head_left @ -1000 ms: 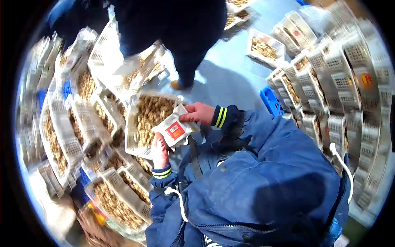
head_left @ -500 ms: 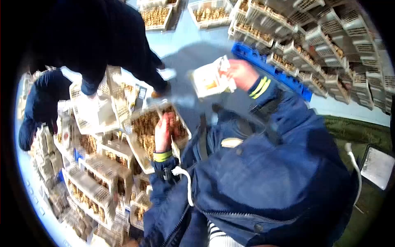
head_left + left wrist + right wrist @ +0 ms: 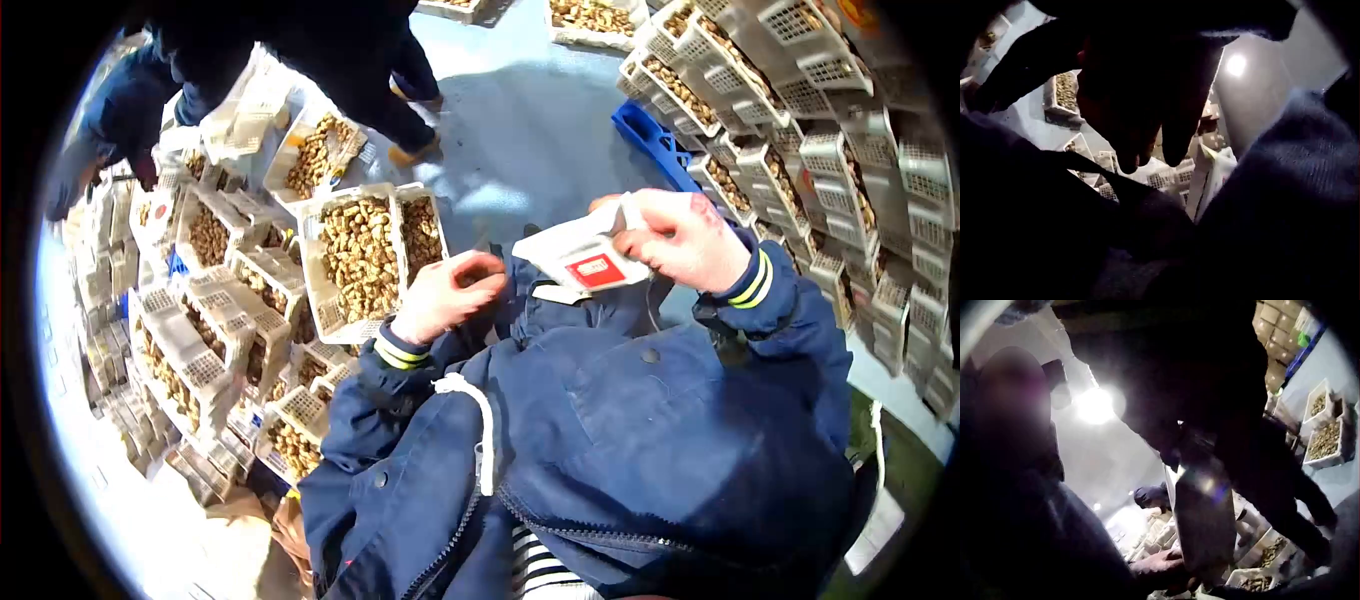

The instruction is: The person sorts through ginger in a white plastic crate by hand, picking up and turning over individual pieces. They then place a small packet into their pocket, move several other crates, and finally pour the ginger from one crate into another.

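Observation:
My right hand [image 3: 685,238] pinches a white packet [image 3: 545,243] with a red label by its right side, in front of my jacket. Beside it, to the left, my left hand [image 3: 450,292] hangs with loosely curled fingers, apart from the packet, and nothing shows in it. An open white crate [image 3: 318,290] filled with brown, lumpy, mushroom-like pieces [image 3: 360,255] stands just beyond the left hand. In the left wrist view the fingers [image 3: 1175,134] are dark outlines. The packet [image 3: 1204,519] appears in shadow in the right wrist view, near part of the left hand [image 3: 1160,565].
Stacked white crates [image 3: 200,320] of the same brown pieces crowd the left side. More crate stacks [image 3: 770,170] line the right, with a blue pallet [image 3: 650,145] at their base. Another person in dark clothes [image 3: 340,60] stands ahead on the blue-grey floor [image 3: 520,120].
Both hands held the packet near the crate at first. The right hand then carried it off to the right and has brought it back before the jacket. The left hand let go and moved off the crate.

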A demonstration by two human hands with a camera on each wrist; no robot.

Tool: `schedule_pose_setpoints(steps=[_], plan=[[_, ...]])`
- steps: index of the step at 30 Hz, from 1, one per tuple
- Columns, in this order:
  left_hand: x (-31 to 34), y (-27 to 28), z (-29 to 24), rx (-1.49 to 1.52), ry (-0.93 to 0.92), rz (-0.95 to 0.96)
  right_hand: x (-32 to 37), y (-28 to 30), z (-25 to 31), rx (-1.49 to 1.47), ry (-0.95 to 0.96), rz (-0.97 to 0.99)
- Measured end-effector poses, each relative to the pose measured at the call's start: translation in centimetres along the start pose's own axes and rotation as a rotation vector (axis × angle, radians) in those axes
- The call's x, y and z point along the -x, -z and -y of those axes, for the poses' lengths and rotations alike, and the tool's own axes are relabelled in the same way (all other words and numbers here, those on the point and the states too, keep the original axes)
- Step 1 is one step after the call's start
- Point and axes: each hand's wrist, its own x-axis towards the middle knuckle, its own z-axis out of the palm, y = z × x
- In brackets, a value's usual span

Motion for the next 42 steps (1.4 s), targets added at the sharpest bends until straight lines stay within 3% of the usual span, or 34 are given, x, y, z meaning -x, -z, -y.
schedule_pose_setpoints(steps=[1, 4, 8, 10, 15, 18, 22, 24, 26, 29, 32, 34, 36, 37, 38, 40, 42], plan=[[-0.9, -0.8, -1.4, -0.124, -0.154, -0.028, -0.9, -0.3, 0.7, 0.246, 0.193, 0.061], [-2.9, -2.3, -0.6, -0.443, -0.375, -0.038, -1.6, -2.0, 1.4, 0.465, 0.375, 0.017], [-3.3, -2.5, -0.5, -0.531, -0.306, 0.035, -1.9, -3.3, 1.9, 0.618, 0.486, 0.073], [-3.9, -2.5, -0.1, -0.617, -0.237, 0.036, -1.8, -4.0, 1.6, 0.644, 0.530, 0.009], [-4.5, -2.0, 1.0, -0.379, -0.166, -0.051, -1.6, -4.6, 1.3, 0.642, 0.586, 0.055], [-4.7, -1.8, 1.5, -0.211, -0.237, -0.023, -1.1, -4.9, 1.5, 0.627, 0.608, 0.035], [-4.5, -1.7, 1.4, -0.129, -0.188, -0.010, -0.9, -5.3, 0.5, 0.528, 0.537, 0.026], [-4.4, -1.8, 1.1, -0.124, -0.173, -0.022, -0.2, -5.1, 0.5, 0.485, 0.372, 0.077], [-4.5, -1.9, 1.0, -0.050, -0.136, -0.022, 0.1, -4.4, 0.2, 0.506, 0.335, 0.245], [-4.6, -2.0, 1.0, -0.013, -0.170, 0.011, -0.2, -3.8, 0.6, 0.455, 0.367, 0.320], [-4.3, -1.9, -0.2, 0.096, -0.123, 0.064, -1.3, -2.1, 1.8, 0.381, 0.262, 0.330], [-4.1, -2.0, -0.6, 0.134, -0.131, 0.057, -1.6, -1.7, 2.5, 0.308, 0.148, 0.522], [-4.1, -2.3, -0.8, 0.131, -0.146, 0.083, -1.6, -2.6, 1.2, 0.393, 0.240, 0.345], [-4.2, -2.5, -0.6, 0.042, -0.234, 0.044, -1.7, -2.7, 0.9, 0.570, 0.295, 0.281], [-4.2, -2.5, -0.7, 0.043, -0.233, 0.036, -1.8, -2.8, 1.1, 0.573, 0.301, 0.284], [-4.0, -2.7, -0.7, -0.032, -0.234, 0.008, -1.1, -3.7, 1.8, 0.750, 0.277, 0.101], [-4.0, -2.9, -0.4, -0.026, -0.267, -0.013, -0.5, -4.3, 2.8, 0.786, 0.246, 0.085]])
